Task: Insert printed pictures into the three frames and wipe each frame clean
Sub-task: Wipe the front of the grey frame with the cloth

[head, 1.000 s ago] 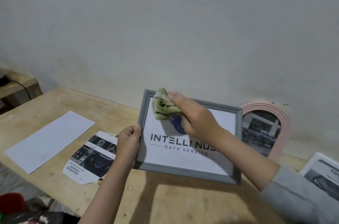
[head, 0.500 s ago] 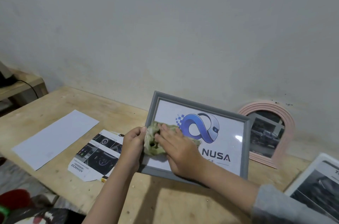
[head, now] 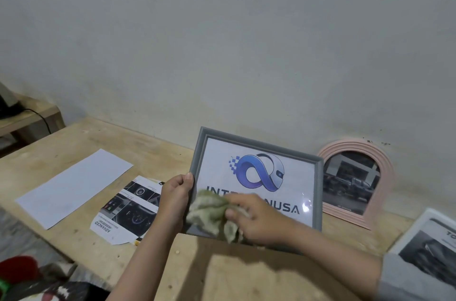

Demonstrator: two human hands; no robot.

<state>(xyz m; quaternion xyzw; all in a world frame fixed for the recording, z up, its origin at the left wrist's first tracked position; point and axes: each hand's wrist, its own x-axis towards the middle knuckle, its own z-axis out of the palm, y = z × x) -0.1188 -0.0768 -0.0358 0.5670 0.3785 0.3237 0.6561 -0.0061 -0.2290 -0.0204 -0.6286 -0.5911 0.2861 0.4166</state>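
A grey rectangular frame [head: 318, 192] holding a logo print stands tilted on the wooden table. My left hand [head: 175, 198] grips its left edge. My right hand [head: 256, 219] presses a crumpled green cloth [head: 209, 213] against the glass at the lower left, covering part of the lettering. A pink arched frame [head: 385, 175] with a car picture leans on the wall just to the right. At the far right edge, a white frame [head: 424, 229] with a dark car print lies flat, partly cut off.
A blank white sheet [head: 71, 187] and a printed car brochure [head: 125, 212] lie on the table [head: 234, 278] left of my left hand. A low wooden shelf [head: 29, 115] with a black cable stands at far left. Red and dark fabric shows at the bottom left corner.
My right hand with the cloth swept from the frame's top left down to the lower left, then slightly right along the bottom. The logo is uncovered. My left hand keeps its grip.
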